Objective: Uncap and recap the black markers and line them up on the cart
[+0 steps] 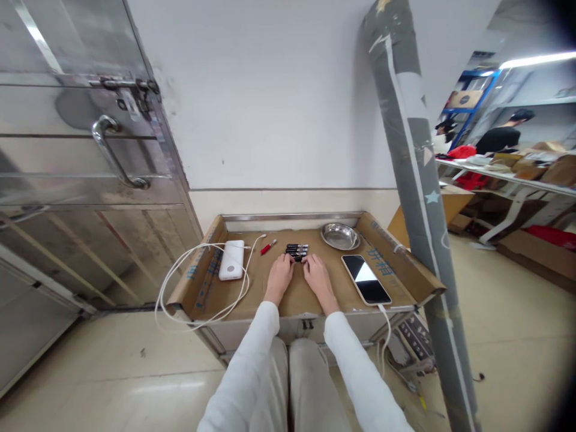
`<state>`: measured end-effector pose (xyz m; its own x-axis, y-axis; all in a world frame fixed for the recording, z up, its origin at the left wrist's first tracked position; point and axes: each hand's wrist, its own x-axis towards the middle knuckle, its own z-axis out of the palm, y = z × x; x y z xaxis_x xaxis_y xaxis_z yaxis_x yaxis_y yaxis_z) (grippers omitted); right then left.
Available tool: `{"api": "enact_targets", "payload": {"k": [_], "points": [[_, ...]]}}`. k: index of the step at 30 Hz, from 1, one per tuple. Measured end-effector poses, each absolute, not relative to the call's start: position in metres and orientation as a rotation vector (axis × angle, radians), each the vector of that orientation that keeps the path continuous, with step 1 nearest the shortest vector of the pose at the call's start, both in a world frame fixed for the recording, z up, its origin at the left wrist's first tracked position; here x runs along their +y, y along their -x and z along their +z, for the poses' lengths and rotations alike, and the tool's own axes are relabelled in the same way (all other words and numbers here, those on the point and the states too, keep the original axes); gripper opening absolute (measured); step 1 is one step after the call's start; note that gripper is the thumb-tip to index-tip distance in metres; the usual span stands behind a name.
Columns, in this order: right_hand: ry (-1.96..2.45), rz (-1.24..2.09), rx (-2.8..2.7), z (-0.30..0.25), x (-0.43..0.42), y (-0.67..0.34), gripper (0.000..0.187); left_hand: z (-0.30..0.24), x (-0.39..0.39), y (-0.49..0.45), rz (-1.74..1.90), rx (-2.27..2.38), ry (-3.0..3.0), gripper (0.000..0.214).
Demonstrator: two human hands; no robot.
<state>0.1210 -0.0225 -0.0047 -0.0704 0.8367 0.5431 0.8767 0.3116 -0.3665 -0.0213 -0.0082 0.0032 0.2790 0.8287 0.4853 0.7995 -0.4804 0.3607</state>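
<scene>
Several black pens [297, 246] with pale bands lie side by side across the brown-covered tabletop [256, 294]. My left hand [279, 277] is at their left end, its fingers curled and closed on the end of the nearest pen. At the right end of that same pen, the fingers of my right hand [317, 277] are closed too. The fingertips are small and partly hide the nearest pen. A red pen [269, 246] with a whitish end lies apart, beyond my left hand and slanting to the left.
A white power bank [231, 260] with a looped white cable [167, 282] sits at the left. On the right are a round metal dish [341, 236] and a phone [366, 279] on a cable. A tall wrapped roll [411, 150] leans beside the table. People work in the background.
</scene>
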Motion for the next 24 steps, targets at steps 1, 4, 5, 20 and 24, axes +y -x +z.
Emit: {"api": "enact_targets", "payload": {"k": [1, 4, 5, 20, 24], "points": [[1.526, -0.08, -1.901, -0.004, -0.023, -0.121, 0.024, 0.003, -0.008, 0.021, 0.999, 1.59, -2.486, 0.011], [1.552, -0.112, -1.911, -0.003, -0.024, -0.12, 0.022, 0.003, -0.009, 0.021, 1.085, 1.699, -2.473, 0.015], [1.562, -0.122, -1.908, -0.002, -0.025, -0.12, 0.022, 0.003, -0.009, 0.021, 1.125, 1.765, -2.44, 0.017], [1.58, -0.146, -1.861, -0.005, -0.023, -0.12, 0.025, 0.0, 0.002, 0.027, 1.347, 2.177, -1.99, 0.033], [1.573, -0.107, -1.799, -0.005, -0.023, -0.121, 0.028, 0.002, -0.007, 0.027, 1.336, 2.224, -1.928, 0.035]]}}
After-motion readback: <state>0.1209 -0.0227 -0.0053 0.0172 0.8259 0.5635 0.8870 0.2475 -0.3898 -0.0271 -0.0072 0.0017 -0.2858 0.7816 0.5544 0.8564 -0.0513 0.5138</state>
